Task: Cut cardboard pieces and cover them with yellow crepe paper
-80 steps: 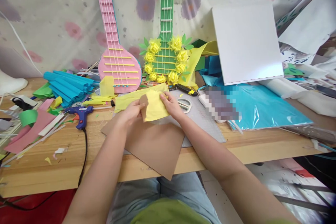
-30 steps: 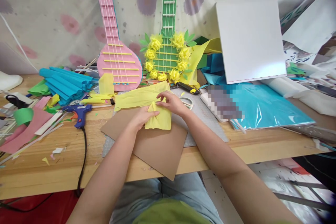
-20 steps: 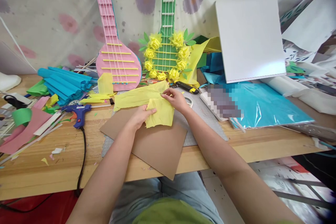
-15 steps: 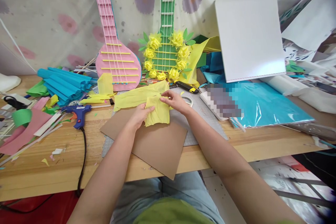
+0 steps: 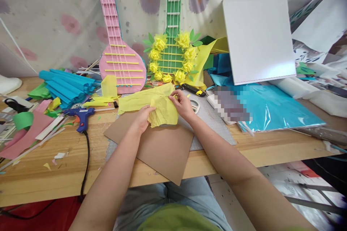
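A small piece of yellow crepe paper (image 5: 164, 112) is stretched between my two hands, over a brown cardboard sheet (image 5: 168, 148). My left hand (image 5: 143, 118) pinches its left edge, thumb on top. At its upper right corner, my right hand (image 5: 182, 104) grips it with thumb and fingertips together. Behind it lies a longer strip of yellow crepe paper (image 5: 132, 100), partly covered by the held piece. Beside my right hand, the white ring handles of scissors (image 5: 195, 106) show; their blades are hidden.
A blue glue gun (image 5: 82, 117) with a black cord lies left. Behind stand a pink paper guitar (image 5: 123, 63) and a green one (image 5: 169, 57) with yellow flowers. A yellow-black utility knife (image 5: 193, 89), grey cutting mat (image 5: 217, 126) and white board (image 5: 258, 39) are at right.
The held yellow piece is spread wider and sits slightly higher. My right hand has shifted a little right and curled its fingers at the corner; my left hand has moved slightly up.
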The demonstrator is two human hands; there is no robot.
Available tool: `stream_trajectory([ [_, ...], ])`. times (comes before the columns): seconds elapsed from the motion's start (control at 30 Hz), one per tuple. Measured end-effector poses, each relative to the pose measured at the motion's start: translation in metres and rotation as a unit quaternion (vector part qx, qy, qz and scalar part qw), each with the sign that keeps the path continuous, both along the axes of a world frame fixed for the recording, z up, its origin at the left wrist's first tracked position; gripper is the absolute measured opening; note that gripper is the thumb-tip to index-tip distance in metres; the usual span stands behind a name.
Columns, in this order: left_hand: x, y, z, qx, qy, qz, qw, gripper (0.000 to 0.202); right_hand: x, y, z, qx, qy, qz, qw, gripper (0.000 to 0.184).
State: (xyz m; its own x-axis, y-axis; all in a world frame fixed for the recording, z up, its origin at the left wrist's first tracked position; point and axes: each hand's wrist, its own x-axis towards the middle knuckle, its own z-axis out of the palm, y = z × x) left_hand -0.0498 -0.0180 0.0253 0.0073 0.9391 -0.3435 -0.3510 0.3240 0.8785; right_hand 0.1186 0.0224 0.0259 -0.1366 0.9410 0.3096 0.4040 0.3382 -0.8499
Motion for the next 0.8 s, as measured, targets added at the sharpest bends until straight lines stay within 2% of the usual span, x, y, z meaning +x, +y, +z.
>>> stream_trajectory([
  [0.23,0.006,0.005,-0.007,-0.034,0.025,0.138,0.990,0.017,-0.010,-0.004,-0.007,-0.034,0.031,0.052,0.998,0.027],
  [0.33,0.010,0.004,-0.007,-0.008,0.018,0.144,0.989,0.014,-0.014,-0.002,-0.011,-0.056,0.060,0.068,0.994,0.030],
  [0.5,0.013,0.003,-0.012,0.058,0.007,0.104,0.993,0.019,-0.015,-0.002,-0.010,-0.091,0.109,0.060,0.988,0.032],
  [0.63,0.012,0.004,-0.017,0.113,0.043,0.131,0.984,0.025,-0.013,0.000,-0.009,-0.084,0.123,0.029,0.988,0.029],
  [0.8,0.012,0.005,-0.018,0.118,0.067,0.164,0.977,0.032,-0.011,0.006,-0.015,-0.087,0.146,0.008,0.985,0.027],
])
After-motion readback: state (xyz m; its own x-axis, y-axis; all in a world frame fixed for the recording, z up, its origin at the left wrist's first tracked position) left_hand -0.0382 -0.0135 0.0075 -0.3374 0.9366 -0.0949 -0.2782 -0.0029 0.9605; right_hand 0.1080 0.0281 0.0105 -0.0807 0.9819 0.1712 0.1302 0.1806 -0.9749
